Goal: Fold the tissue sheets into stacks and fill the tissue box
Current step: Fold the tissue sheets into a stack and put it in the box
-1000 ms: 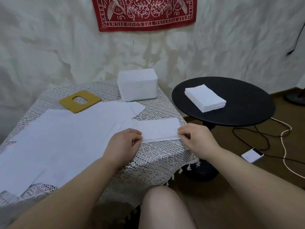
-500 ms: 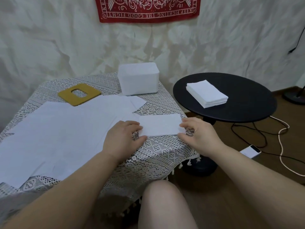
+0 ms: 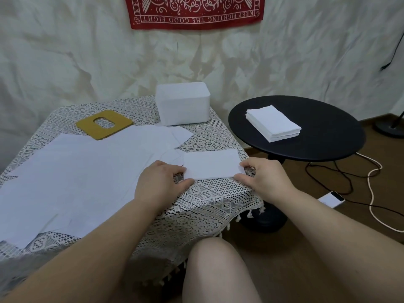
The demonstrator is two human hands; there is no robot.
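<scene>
A small folded white tissue (image 3: 211, 164) lies near the right edge of the lace-covered table (image 3: 209, 200). My left hand (image 3: 160, 182) pinches its left end between thumb and fingers. My right hand (image 3: 265, 177) pinches its right end the same way. Several unfolded tissue sheets (image 3: 87, 171) spread over the table's left and middle. The white tissue box (image 3: 182, 103) stands at the table's far edge, with its yellow slotted lid (image 3: 104, 124) lying flat to the left. A stack of folded tissues (image 3: 273, 122) rests on the round black side table (image 3: 323, 136).
A phone (image 3: 331, 199) and cables (image 3: 369, 182) lie on the wooden floor to the right. My bare knee (image 3: 218, 267) is below the table's front edge. A red banner (image 3: 196, 12) hangs on the wall behind.
The tissue went from a wider folded strip to a shorter, thicker rectangle. Both hands moved from its near edge to its two ends.
</scene>
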